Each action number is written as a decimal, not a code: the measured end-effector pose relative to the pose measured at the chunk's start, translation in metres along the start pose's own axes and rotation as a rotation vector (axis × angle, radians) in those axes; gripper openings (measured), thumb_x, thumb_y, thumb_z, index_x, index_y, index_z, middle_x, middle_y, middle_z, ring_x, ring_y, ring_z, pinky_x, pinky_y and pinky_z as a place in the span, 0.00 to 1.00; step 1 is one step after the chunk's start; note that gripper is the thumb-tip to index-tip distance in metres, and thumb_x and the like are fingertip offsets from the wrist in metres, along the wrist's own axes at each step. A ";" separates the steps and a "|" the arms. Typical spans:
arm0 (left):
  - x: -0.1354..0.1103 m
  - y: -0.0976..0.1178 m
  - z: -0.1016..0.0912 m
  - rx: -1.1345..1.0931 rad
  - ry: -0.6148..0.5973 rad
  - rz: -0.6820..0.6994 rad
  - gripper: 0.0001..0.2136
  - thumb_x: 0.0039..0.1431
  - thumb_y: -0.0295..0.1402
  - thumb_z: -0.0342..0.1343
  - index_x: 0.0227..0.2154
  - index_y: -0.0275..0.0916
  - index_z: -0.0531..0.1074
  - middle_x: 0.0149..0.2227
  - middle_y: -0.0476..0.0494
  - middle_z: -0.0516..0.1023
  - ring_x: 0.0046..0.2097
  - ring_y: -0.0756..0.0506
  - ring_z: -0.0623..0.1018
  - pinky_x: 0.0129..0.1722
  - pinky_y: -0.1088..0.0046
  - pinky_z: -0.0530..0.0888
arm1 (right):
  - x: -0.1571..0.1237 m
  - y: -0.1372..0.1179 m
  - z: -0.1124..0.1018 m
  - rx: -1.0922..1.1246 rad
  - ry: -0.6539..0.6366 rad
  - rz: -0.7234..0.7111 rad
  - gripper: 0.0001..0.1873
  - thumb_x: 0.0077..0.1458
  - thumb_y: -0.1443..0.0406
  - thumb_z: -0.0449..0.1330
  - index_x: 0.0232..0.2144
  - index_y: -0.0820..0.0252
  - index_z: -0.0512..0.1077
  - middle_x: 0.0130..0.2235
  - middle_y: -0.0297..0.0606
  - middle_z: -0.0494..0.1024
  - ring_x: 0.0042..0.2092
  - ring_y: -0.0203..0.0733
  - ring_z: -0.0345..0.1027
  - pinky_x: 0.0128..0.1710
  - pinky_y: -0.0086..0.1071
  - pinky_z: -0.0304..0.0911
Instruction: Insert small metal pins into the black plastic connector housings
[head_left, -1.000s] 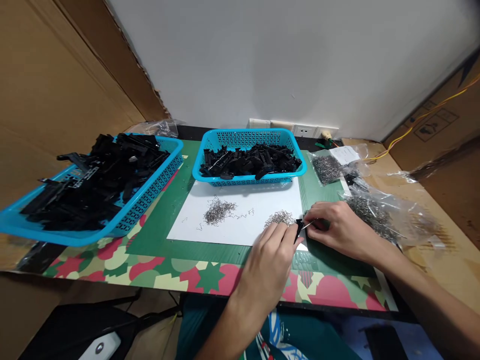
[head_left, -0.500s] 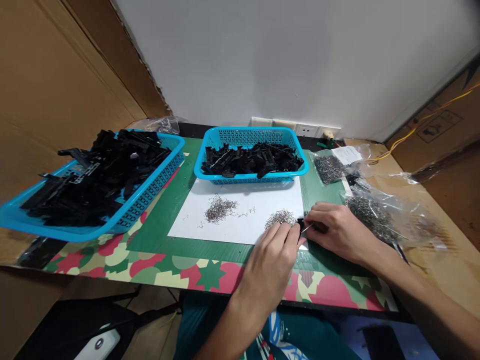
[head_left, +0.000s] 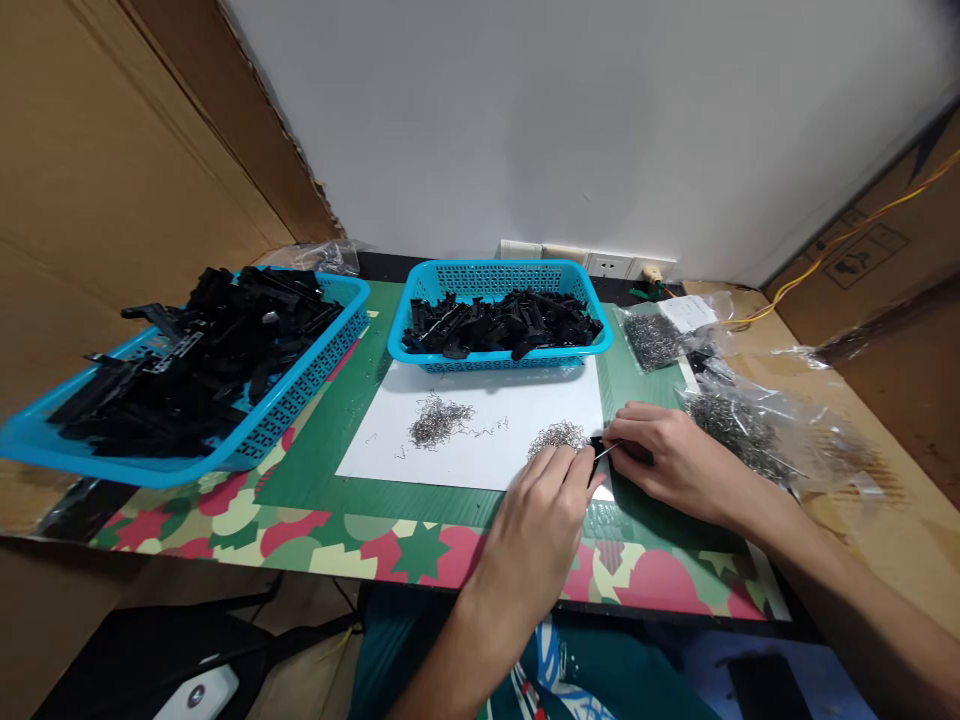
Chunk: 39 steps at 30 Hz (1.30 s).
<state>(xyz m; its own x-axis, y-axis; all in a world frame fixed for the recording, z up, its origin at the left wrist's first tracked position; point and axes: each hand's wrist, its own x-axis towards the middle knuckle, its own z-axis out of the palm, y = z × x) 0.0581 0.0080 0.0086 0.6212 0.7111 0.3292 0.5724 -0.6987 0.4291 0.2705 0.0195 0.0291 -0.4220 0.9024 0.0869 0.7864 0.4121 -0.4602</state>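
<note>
a green mat (head_left: 300, 475) covers most of the table, with a strip of red, green and cream patterned sheet (head_left: 420, 555) along the near edge. a sheet of white paper (head_left: 480, 460) lies on the mat and carries two loose heaps of fine bent wire bits, a left heap (head_left: 439, 422) and a right heap (head_left: 556, 436). at the paper's far end sits a blue basket (head_left: 499, 357) filled with black plastic pieces (head_left: 510, 325); a larger basket (head_left: 309, 372) with more black pieces stands to the left. clear bags of metal bits (head_left: 735, 425) lie on the right, near a yellow cable (head_left: 795, 284). behind are a pale wall (head_left: 585, 120) with a row of sockets (head_left: 609, 265) at its foot, and brown cardboard (head_left: 135, 150) on both sides.

the left hand (head_left: 544, 500) has its fingers drawn together, thumb and forefinger clamped on a small black part (head_left: 597, 442). the right hand (head_left: 667, 450) pinches a thin metal rod (head_left: 606, 453) between thumb and fingertips, its other fingers curled in.

the part sits between the two hands, just beside the right heap, partly hidden by the left fingers. the rod slants across to it; whether they touch, i cannot tell.
</note>
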 end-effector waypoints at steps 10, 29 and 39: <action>-0.001 -0.001 0.001 -0.040 -0.009 -0.021 0.12 0.76 0.28 0.49 0.57 0.34 0.70 0.41 0.43 0.75 0.43 0.40 0.77 0.39 0.60 0.77 | 0.001 0.000 0.003 -0.001 0.092 -0.020 0.10 0.61 0.74 0.58 0.30 0.61 0.76 0.28 0.35 0.71 0.30 0.38 0.63 0.31 0.32 0.57; 0.000 0.000 -0.001 -0.054 -0.016 -0.029 0.10 0.75 0.28 0.50 0.54 0.35 0.71 0.40 0.43 0.75 0.42 0.41 0.76 0.39 0.61 0.77 | -0.002 0.000 -0.007 -0.067 -0.013 -0.062 0.12 0.68 0.71 0.55 0.37 0.61 0.78 0.32 0.40 0.75 0.35 0.43 0.70 0.36 0.35 0.63; 0.000 -0.002 0.000 -0.047 -0.027 -0.041 0.10 0.75 0.28 0.50 0.54 0.35 0.71 0.40 0.43 0.76 0.43 0.40 0.77 0.39 0.61 0.77 | 0.000 0.013 -0.019 0.126 0.341 -0.025 0.11 0.70 0.64 0.59 0.45 0.53 0.82 0.48 0.45 0.80 0.48 0.48 0.76 0.47 0.42 0.71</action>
<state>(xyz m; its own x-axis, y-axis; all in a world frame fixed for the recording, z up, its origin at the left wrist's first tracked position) 0.0567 0.0095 0.0080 0.6124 0.7363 0.2878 0.5725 -0.6641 0.4809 0.2892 0.0273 0.0397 -0.2493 0.8910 0.3794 0.7068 0.4353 -0.5577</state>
